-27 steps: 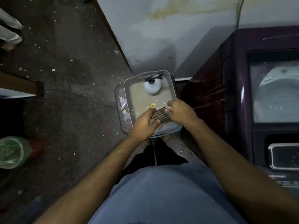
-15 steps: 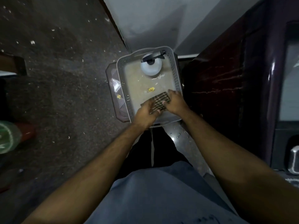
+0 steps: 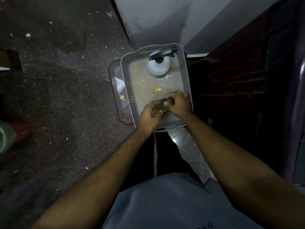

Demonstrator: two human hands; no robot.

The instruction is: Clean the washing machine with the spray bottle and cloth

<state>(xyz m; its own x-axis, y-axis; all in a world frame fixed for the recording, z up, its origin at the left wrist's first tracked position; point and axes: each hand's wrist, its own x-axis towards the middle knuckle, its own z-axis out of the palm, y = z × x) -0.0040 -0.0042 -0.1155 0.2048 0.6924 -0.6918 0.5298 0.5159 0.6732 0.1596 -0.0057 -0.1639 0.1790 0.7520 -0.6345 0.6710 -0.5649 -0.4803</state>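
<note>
A checked cloth [image 3: 163, 105] is held low over the near end of a grey perforated basket [image 3: 130, 90]. My left hand [image 3: 151, 113] grips its left side and my right hand [image 3: 179, 104] grips its right side, fingers curled over the fabric. Most of the cloth is hidden between the hands. A white spray bottle with a black trigger head [image 3: 159, 65] stands at the far end of the basket. The dark maroon washing machine [image 3: 247, 83] rises on the right; only its side shows.
The basket rests on a brown stool [image 3: 118, 90] against a pale wall [image 3: 156, 22]. Yellow scraps [image 3: 157, 90] lie on the basket floor. Dark speckled floor spreads to the left, with a green object [image 3: 5, 138] at the left edge.
The view has tilted down and left, so the washing machine top has left the frame. Both hands have lowered the cloth deeper into the basket and bunched it tighter.
</note>
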